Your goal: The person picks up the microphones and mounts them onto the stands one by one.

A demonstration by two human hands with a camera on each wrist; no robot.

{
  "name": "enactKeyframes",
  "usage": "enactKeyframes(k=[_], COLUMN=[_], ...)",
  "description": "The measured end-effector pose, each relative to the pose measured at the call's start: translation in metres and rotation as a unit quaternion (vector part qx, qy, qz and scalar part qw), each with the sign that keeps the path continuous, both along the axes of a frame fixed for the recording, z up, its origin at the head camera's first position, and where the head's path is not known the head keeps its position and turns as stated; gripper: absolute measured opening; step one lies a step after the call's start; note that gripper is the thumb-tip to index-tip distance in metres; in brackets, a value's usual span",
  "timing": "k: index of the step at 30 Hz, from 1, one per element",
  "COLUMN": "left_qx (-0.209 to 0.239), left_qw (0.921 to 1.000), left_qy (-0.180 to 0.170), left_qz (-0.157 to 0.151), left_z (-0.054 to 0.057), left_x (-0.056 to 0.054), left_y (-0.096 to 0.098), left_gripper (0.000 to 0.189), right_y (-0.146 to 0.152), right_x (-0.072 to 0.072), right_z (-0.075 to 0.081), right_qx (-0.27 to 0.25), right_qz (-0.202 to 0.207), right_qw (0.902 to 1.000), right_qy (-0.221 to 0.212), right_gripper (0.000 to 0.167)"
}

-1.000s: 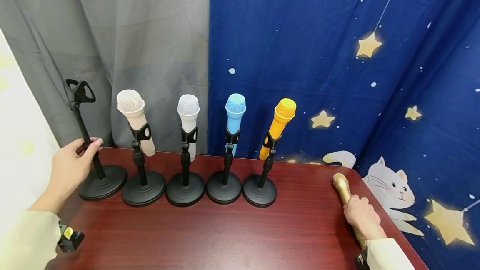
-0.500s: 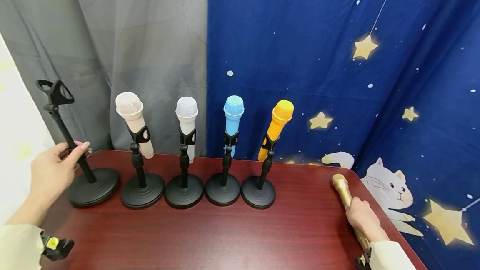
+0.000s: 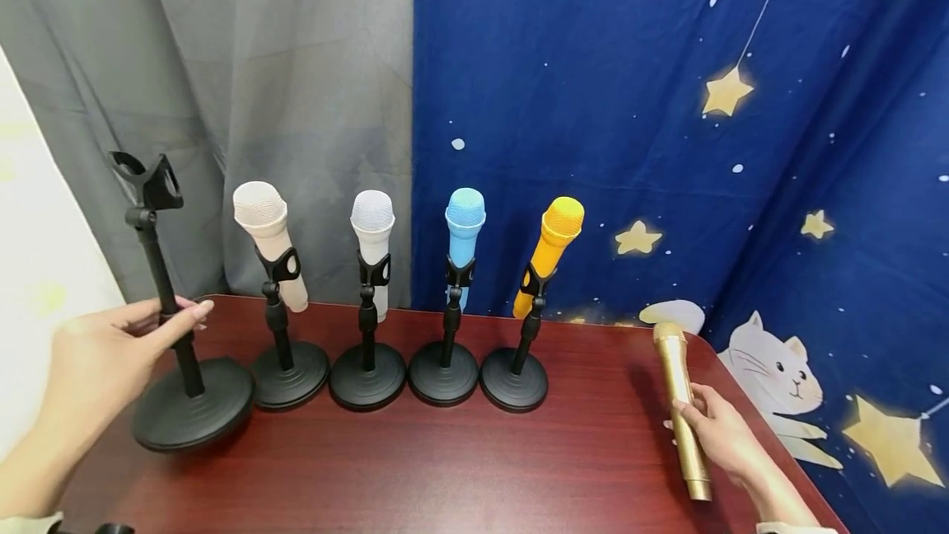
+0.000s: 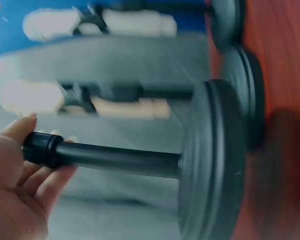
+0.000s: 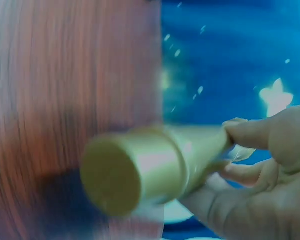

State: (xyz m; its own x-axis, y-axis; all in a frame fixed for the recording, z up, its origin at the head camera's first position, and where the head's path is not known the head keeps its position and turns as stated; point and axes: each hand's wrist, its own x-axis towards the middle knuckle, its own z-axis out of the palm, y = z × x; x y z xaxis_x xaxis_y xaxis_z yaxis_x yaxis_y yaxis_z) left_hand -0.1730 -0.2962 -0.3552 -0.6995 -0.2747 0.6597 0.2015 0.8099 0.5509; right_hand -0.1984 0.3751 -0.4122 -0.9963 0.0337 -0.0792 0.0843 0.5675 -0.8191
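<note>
My left hand (image 3: 104,377) grips the pole of a black desktop microphone stand (image 3: 194,410) at the table's left side. The stand's clip (image 3: 148,184) holds nothing, and its round base appears raised off the table, also in the left wrist view, where the hand (image 4: 25,185) wraps the collar of the pole (image 4: 125,159). On the right, my right hand (image 3: 730,439) pinches a gold microphone (image 3: 678,394) by its handle, head pointing away. Its shadow lies apart from it on the table. The right wrist view shows the blurred butt end of this microphone (image 5: 112,175) and the hand (image 5: 270,175).
Several black stands in a row hold a cream microphone (image 3: 267,221), a white one, a light blue microphone (image 3: 465,225) and a yellow microphone (image 3: 552,241). The dark red table (image 3: 460,468) ends at a grey curtain (image 3: 319,64) and a blue starry curtain (image 3: 563,64).
The left hand has pulled the stand left, then nearer to me and up. My right hand has raised the gold microphone off the table and changed from an overhand grip to a pinch.
</note>
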Motion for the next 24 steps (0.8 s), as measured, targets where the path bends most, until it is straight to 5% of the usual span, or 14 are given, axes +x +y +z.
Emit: enactKeyframes(k=[5,11,15,20,24], left_qx=[0.022,-0.003,-0.004,0.001,0.003], left_qw=[0.9992,0.9932,0.9858,0.9789,0.9677], left_qy=[-0.023,-0.004,-0.003,0.011,0.060], left_qz=[-0.024,-0.117,-0.168,-0.204,-0.245], left_z=[0.010,0.012,0.003,-0.012,-0.027], left_x=[0.027,0.039,0.043,0.043,0.039], left_y=[0.049,0.104,0.138,0.177,0.205], left_gripper=[0.014,0.019,0.022,0.022,0.022], right_y=[-0.022,-0.051,-0.076,-0.106,-0.125], right_x=[0.009,0.020,0.026,0.033,0.039], right_z=[0.002,0.005,0.010,0.019,0.025], right_qx=[-0.154,-0.290,-0.324,-0.334,-0.360], right_qz=[0.063,0.197,0.250,0.260,0.263], right_qw=[0.9858,0.9352,0.9100,0.9022,0.8921], right_qy=[0.024,0.052,0.065,0.081,0.075], right_gripper=[0.052,0.032,0.034,0.038,0.038])
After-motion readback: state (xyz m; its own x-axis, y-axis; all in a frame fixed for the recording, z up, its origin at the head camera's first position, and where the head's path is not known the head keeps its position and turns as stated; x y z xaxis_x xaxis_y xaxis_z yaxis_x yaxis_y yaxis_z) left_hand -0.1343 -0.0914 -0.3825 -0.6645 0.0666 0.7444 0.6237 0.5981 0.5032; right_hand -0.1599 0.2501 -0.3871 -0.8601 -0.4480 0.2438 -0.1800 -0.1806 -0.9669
